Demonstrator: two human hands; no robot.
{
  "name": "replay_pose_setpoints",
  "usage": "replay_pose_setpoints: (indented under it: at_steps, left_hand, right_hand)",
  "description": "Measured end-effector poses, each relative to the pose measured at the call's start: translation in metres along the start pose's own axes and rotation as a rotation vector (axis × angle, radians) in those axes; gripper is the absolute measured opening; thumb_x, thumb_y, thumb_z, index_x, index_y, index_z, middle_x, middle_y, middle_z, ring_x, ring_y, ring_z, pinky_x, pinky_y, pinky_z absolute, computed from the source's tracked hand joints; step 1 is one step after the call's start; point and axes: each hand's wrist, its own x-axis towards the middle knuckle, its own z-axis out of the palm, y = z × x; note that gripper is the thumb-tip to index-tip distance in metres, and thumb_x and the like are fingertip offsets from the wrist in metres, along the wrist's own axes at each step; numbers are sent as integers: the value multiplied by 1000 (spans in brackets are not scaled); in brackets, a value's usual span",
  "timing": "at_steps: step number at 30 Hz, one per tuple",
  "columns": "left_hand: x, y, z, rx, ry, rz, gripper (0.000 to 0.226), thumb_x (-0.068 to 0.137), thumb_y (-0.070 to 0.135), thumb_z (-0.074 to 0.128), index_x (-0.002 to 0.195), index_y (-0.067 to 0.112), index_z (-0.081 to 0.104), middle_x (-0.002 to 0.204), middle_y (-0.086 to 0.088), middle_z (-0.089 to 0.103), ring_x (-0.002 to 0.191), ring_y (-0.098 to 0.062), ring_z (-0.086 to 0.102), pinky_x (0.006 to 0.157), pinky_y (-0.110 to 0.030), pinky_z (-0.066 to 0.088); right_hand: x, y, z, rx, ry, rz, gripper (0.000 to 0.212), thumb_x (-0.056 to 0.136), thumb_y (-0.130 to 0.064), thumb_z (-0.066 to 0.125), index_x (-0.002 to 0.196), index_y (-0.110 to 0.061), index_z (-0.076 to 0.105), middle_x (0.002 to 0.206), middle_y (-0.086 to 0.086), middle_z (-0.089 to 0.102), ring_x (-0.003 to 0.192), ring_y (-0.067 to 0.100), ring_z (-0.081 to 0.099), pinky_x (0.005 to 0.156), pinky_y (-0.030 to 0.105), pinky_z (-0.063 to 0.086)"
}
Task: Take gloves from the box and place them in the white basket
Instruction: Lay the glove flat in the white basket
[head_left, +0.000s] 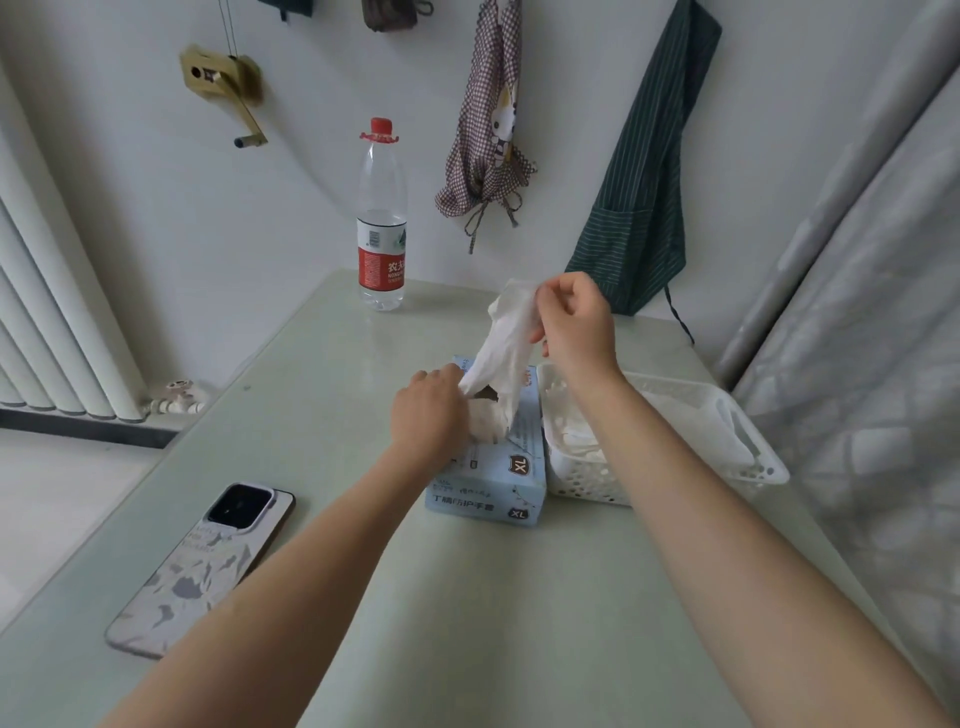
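Observation:
A light blue glove box (488, 483) marked XL lies in the middle of the table. My right hand (574, 325) pinches the top of a white glove (506, 338) and holds it stretched up above the box opening. My left hand (428, 415) rests on the box top, its fingers at the glove's lower end by the opening. More white gloves bulge from the opening. Right beside the box stands the white basket (748, 467), with several white gloves lying inside it.
A pale green table (467, 597) carries a phone (202, 566) face down at the near left and a plastic water bottle (382, 218) at the back. Two aprons hang on the wall behind. A radiator stands at the left, a curtain at the right.

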Motion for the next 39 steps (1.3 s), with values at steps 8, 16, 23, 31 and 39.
replay_pose_setpoints:
  at_steps: [8, 16, 23, 31, 39]
  left_hand:
    - [-3, 35, -46, -816, -116, -83, 38, 92, 56, 54, 98, 19, 64, 88, 1, 70, 82, -14, 66, 72, -30, 51]
    - [15, 44, -80, -1018, -39, -116, 14, 90, 26, 66, 84, 14, 67, 80, -2, 66, 75, -17, 60, 74, -33, 52]
    - [24, 62, -125, -1255, -61, -29, 14, 82, 24, 66, 90, 12, 69, 83, -7, 65, 75, -22, 60, 68, -34, 49]
    - [12, 51, -114, -828, -459, 97, 17, 89, 16, 61, 101, 14, 72, 92, -8, 70, 83, -19, 65, 78, -37, 53]
    - [8, 41, -97, -725, -247, -34, 9, 90, 19, 62, 93, 15, 70, 87, -2, 69, 76, -15, 62, 70, -26, 50]
  right_hand:
    - [-12, 10, -7, -72, -17, 53, 4, 89, -18, 63, 90, -14, 62, 80, -7, 59, 69, 3, 53, 53, 7, 41]
    - [-11, -14, -35, 34, -24, 51, 10, 87, -20, 61, 89, -11, 58, 82, -2, 55, 70, 9, 48, 62, 16, 42]
    - [-13, -16, -44, 107, -167, 127, 23, 91, -35, 50, 81, -16, 58, 85, 4, 64, 83, 17, 60, 79, 37, 42]
    - [-22, -6, -49, 325, -642, 344, 87, 90, -75, 26, 120, -3, 65, 107, 19, 69, 95, 26, 65, 83, 35, 52]
    - [-26, 6, -50, 11, -606, 246, 20, 92, -22, 60, 91, -3, 68, 79, 6, 62, 76, 19, 59, 78, 36, 53]
